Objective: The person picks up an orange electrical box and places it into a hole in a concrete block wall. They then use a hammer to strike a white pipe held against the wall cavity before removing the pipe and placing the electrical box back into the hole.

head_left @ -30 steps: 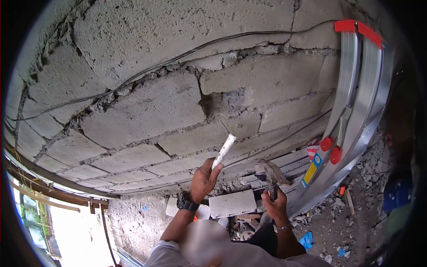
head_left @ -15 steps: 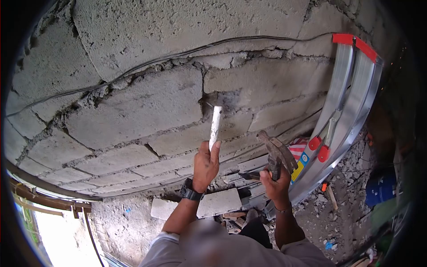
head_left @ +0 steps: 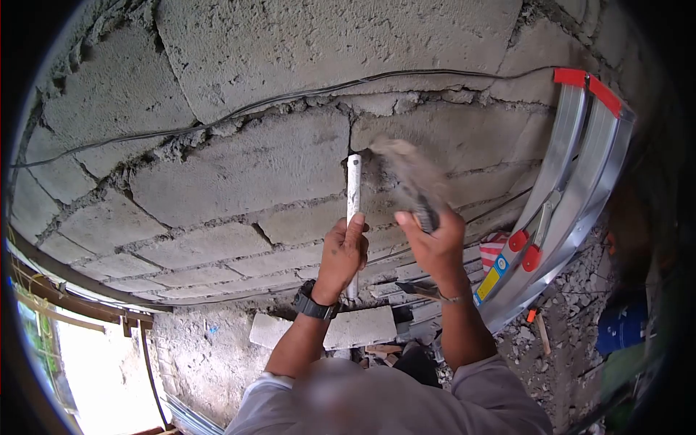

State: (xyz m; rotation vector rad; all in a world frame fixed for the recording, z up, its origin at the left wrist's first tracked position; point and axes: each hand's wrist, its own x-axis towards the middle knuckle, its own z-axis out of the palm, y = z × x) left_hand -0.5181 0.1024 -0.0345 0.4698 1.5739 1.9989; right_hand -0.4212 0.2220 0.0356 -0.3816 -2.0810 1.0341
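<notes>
My left hand (head_left: 344, 250), with a black watch on its wrist, is closed around a white pipe (head_left: 354, 190). The pipe stands nearly upright in view, its top end in front of a broken-out hollow (head_left: 373, 168) in the block wall and its lower end showing below my fist. My right hand (head_left: 437, 243) grips a hammer (head_left: 417, 174), smeared by motion. The hammer's head is up at the right of the pipe's top, overlapping the hollow in this view.
A concrete block wall (head_left: 239, 170) fills the view ahead, with a dark cable (head_left: 290, 96) strung across it. An aluminium ladder (head_left: 591, 159) with red end caps leans at the right. Rubble (head_left: 518, 348), a loose block (head_left: 362, 328) and a blue container (head_left: 622, 322) lie below.
My right hand has swung the hammer up and left toward the hollow. My left hand has shifted slightly right and up with the pipe, which now also shows below the fist.
</notes>
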